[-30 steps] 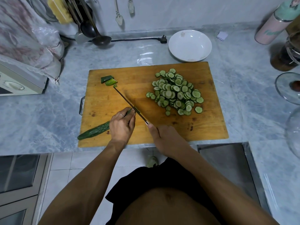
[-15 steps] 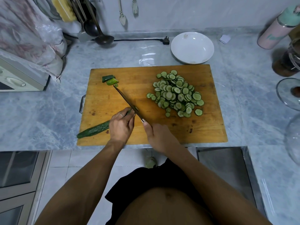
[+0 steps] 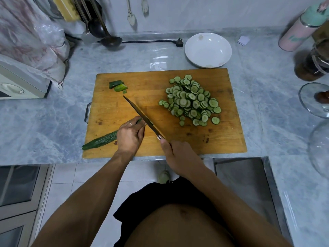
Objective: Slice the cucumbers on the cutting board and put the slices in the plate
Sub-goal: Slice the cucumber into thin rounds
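Wooden board [image 3: 142,77] holds most of the work so far: a big heap of slices [image 3: 191,100] lies up and to the right of both hands, prob. more than one cucumber's worth. None are in the plate [image 3: 208,49] yet; it sits bare beyond the board's far edge, well past the right hand, so the whole transfer step is left. One cucumber [image 3: 99,142] is left to cut; it lies near the board's near-left corner, its dark end sticking out left of the left hand. Two cut-off ends [image 3: 118,85] sit far up the board, beyond the knife tip.

Left hand [image 3: 130,135] is curled down over the cucumber, fingers bent and pinning it to the board. Right hand [image 3: 178,155] is closed round the knife [image 3: 141,115] handle, index finger along the top; the blade runs up and left, close against the left fingertips, w/ the cut end of the cucumber just showing there.

Hard to tell: how much cucumber is under the left hand, i.e. how many cuts remain; whether the edge is touching the cucumber or just above it. Handle is hidden in the fist. Small marks on the plate rim can't be made out.
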Available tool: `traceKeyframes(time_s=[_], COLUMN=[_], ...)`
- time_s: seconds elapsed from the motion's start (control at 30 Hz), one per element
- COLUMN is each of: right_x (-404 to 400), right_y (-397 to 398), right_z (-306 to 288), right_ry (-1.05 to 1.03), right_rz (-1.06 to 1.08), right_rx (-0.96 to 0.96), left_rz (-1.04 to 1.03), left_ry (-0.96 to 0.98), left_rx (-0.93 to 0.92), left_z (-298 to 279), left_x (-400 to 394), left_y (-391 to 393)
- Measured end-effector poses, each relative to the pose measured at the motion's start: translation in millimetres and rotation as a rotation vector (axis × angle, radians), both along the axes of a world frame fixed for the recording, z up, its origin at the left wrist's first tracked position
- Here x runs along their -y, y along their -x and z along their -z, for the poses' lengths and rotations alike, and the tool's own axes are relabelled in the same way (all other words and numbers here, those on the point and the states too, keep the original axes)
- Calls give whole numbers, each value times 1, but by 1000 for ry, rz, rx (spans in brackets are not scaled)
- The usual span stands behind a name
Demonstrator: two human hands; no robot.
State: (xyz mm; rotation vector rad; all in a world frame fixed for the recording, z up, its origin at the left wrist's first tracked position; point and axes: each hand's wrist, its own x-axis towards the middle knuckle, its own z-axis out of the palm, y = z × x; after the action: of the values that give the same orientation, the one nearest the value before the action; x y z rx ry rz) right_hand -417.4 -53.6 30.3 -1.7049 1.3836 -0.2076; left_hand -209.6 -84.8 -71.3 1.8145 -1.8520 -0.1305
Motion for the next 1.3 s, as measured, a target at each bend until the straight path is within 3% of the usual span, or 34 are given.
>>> traceKeyframes(time_s=[0.6,1.3], right_x=[28,4], right_y=[-18,-3], right_z=[6,0], right_ry=[-48,3], right_rz=[-27,-36], right_rx=[-57,-18], left_rz=[-3,-15], left_ry=[83,4], left_rx=[40,-51], left_z=[1,-3], left_x=[1,-2], left_y=[1,2])
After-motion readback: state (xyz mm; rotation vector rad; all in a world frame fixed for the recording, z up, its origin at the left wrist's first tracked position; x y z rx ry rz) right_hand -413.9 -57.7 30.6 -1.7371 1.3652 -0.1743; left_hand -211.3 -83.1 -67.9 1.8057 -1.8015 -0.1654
